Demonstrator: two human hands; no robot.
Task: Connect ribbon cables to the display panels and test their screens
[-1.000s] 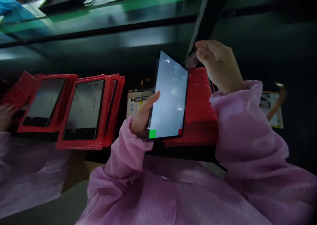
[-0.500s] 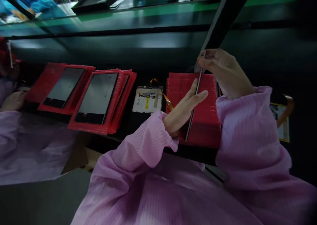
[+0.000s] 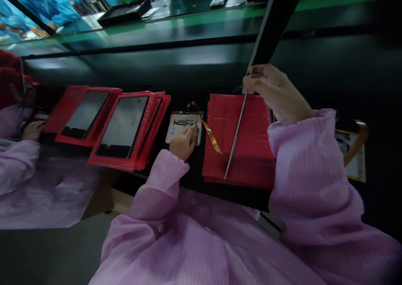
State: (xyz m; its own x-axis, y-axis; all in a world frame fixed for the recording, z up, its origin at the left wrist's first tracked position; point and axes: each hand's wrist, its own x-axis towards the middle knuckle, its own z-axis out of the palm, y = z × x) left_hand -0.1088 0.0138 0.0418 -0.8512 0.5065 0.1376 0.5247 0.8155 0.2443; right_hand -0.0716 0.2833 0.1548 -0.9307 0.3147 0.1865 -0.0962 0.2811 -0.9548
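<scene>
Moved the left hand [image 3: 183, 144] from the screen [image 3: 235, 137] to the pale electronic part [image 3: 176, 128], touching it; cannot tell whether gripping. Holding the screen edge-on by its top in the right hand [image 3: 278, 94], over stacked red wrappers [image 3: 259, 147] on the dark tabletop [image 3: 196, 161].

Your right hand [image 3: 279, 94] pinches the upper end of a thin display panel [image 3: 237, 130], seen edge-on and slanted in front of a stack of red plastic sleeves [image 3: 257, 147]. Your left hand [image 3: 182, 145] is over the lower right part of a pale circuit module [image 3: 173, 126], whose orange ribbon cable [image 3: 212, 138] overlaps the stack's left edge in view. Farther left on the dark bench [image 3: 196, 163], two grey screens [image 3: 124, 126] lie on red sleeves, near a co-worker's hand [image 3: 33, 131].
</scene>
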